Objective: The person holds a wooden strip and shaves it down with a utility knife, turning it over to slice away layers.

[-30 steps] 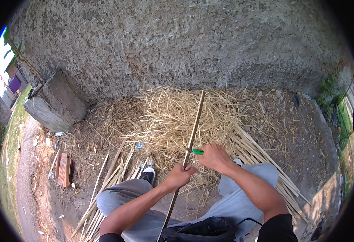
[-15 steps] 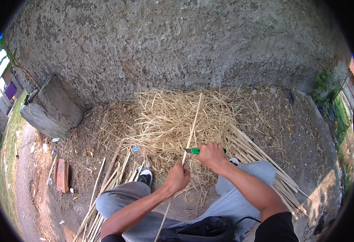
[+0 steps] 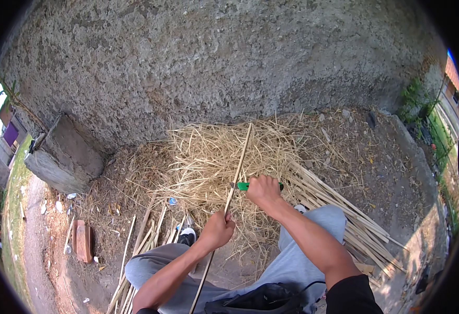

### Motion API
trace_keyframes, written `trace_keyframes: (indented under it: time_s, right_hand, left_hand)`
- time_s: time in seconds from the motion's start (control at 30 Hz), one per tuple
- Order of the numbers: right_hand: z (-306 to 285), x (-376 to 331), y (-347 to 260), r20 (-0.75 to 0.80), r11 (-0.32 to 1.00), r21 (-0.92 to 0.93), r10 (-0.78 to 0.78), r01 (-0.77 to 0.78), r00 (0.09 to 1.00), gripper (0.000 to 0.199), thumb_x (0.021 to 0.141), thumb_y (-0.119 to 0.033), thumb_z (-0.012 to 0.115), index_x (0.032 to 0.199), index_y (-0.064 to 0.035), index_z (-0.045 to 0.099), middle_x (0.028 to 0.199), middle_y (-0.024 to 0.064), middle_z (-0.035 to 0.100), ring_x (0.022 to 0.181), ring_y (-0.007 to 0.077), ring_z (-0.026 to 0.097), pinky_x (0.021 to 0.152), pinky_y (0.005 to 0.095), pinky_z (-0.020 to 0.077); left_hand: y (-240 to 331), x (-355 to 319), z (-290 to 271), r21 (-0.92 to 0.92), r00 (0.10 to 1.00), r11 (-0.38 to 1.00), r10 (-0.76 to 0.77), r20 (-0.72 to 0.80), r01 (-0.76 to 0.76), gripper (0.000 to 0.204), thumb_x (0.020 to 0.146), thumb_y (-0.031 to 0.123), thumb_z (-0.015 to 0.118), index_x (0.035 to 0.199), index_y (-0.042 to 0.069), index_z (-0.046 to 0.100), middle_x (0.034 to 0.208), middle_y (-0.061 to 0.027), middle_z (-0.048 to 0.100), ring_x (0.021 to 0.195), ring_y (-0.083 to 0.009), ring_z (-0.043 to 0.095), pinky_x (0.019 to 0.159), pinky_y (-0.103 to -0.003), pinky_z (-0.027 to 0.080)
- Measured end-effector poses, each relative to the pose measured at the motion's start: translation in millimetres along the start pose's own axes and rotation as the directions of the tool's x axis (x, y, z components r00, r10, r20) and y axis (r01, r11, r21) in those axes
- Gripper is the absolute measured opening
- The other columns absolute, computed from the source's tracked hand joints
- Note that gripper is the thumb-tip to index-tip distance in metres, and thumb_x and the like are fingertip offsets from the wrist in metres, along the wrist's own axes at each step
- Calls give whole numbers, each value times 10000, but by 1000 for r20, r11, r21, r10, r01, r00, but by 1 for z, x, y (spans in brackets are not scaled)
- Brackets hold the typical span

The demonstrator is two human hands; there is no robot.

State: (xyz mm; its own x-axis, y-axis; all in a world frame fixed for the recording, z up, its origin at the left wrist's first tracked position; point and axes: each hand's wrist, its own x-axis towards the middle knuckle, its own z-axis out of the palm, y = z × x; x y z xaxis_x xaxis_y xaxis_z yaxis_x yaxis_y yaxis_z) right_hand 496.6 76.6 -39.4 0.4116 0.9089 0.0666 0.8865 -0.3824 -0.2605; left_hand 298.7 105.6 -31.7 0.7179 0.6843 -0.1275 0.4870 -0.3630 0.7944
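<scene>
My left hand (image 3: 217,230) is closed around a long, thin bamboo strip (image 3: 241,159), which slants from my lap up and away over the straw-coloured shavings. My right hand (image 3: 263,191) is wrapped around a green utility knife (image 3: 243,186). Its blade points left and meets the strip a short way beyond my left hand. Beneath and past the strip spreads a heap of pale shavings (image 3: 203,157).
Split bamboo strips (image 3: 339,201) lie in a bundle by my right leg, and more strips (image 3: 148,235) lie by my left. A reddish brick (image 3: 83,240) rests on the dirt at left. A concrete block (image 3: 67,152) stands against the rough wall (image 3: 229,63).
Both hands and the strip have shifted slightly left in the picture as the view moved. The strip's face now looks darker, as if turned. The knife stays against it.
</scene>
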Motion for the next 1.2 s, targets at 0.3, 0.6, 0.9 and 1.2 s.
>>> trace_keyframes:
  time_s: [0.3, 0.6, 0.9, 1.2]
  right_hand:
    - [-3, 13, 18, -110, 997, -16, 71, -73, 991, 190, 834, -77, 543, 777, 17, 698, 792, 205, 680, 700, 326, 684, 610, 463, 520]
    - [4, 35, 48, 16, 985, -75, 155, -153, 988, 192, 840, -61, 533, 783, 23, 697, 793, 195, 678, 665, 301, 672, 538, 426, 512]
    - [7, 55, 139, -23, 875, -169, 456, -453, 890, 203, 891, -105, 550, 969, -23, 719, 980, 153, 710, 950, 312, 690, 759, 392, 563]
    - [-44, 26, 38, 77, 965, 79, 245, -251, 966, 241, 827, -173, 629, 935, 30, 700, 940, 251, 677, 934, 394, 664, 864, 483, 496]
  left_hand:
    - [2, -26, -7, 69, 995, 996, -61, 78, 55, 150, 819, 100, 555, 782, -22, 476, 572, -171, 490, 559, -239, 496, 562, -406, 418]
    - [-1, -61, -15, 90, 966, 989, -138, 219, 121, 182, 839, 119, 544, 860, -58, 507, 630, -252, 541, 617, -374, 587, 626, -435, 454]
    - [-19, -85, -20, 53, 937, 990, -141, 320, 131, 204, 835, 125, 567, 746, -9, 442, 589, -185, 478, 557, -294, 452, 578, -430, 408]
    - [-26, -40, -30, -278, 858, 863, -284, 427, 423, 234, 865, 63, 528, 731, 141, 352, 535, 55, 355, 442, -40, 313, 389, -268, 224]
